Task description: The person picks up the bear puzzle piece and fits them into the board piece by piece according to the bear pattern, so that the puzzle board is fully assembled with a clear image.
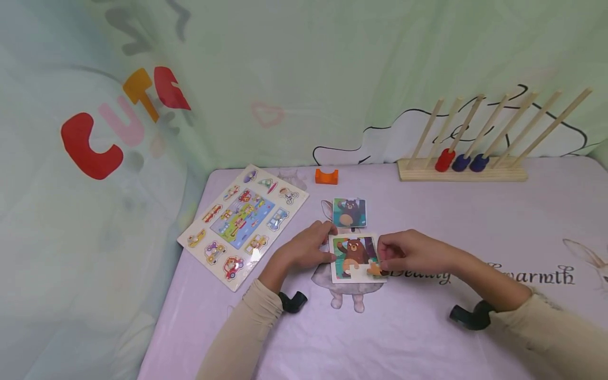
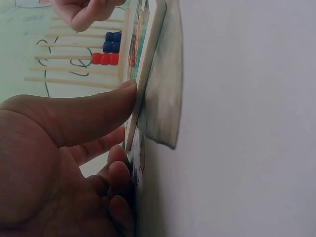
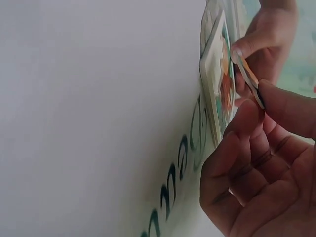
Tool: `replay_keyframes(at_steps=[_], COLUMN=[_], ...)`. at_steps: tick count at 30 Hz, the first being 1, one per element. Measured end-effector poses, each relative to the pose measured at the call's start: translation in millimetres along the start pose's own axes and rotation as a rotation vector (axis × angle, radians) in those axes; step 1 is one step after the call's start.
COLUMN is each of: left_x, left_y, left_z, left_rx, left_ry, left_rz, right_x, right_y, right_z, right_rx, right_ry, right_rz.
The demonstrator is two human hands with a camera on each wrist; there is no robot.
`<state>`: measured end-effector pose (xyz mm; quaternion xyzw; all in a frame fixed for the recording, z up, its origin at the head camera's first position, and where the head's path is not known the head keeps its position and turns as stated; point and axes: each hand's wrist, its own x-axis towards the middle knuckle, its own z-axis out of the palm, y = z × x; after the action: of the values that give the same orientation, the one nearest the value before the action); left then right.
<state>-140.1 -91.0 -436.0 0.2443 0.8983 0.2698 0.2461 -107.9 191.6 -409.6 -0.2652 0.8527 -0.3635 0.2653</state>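
Observation:
A small bear puzzle board point(image 1: 353, 256) with a pale rim lies on the table, with a bare gap along its lower part. My left hand point(image 1: 309, 245) holds the board at its left side; in the left wrist view the thumb point(image 2: 98, 116) lies on the rim and the other fingers curl at the far edge. Between thumb and forefinger, my right hand point(image 1: 410, 252) pinches an orange puzzle piece point(image 1: 374, 268) over the board's lower right. The right wrist view shows this piece edge-on, tilted above the board. Just behind the board lies a bear picture card point(image 1: 349, 212).
To the left lies a larger wooden vehicle puzzle point(image 1: 243, 227). An orange block point(image 1: 326, 177) with a curved notch sits at the back. A wooden peg rack point(image 1: 463, 171) with red and blue beads stands at the back right, before the curtain point(image 1: 294, 63).

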Motion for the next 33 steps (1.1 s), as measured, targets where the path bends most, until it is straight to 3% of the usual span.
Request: replay_keyframes(at_steps=[18,33], left_x=[1.2,2.7], left_y=[-1.2,-4.0], left_z=[0.4,1.3], left_rx=[-0.008,0.006], left_ry=[-0.003,0.006], left_rz=[0.004,0.027], right_x=[24.5,32.2], right_y=[-9,-14], right_z=[22,27], right_rx=[0.047,0.000], right_ry=[0.017,0.068], right_rz=[0.032,0.031])
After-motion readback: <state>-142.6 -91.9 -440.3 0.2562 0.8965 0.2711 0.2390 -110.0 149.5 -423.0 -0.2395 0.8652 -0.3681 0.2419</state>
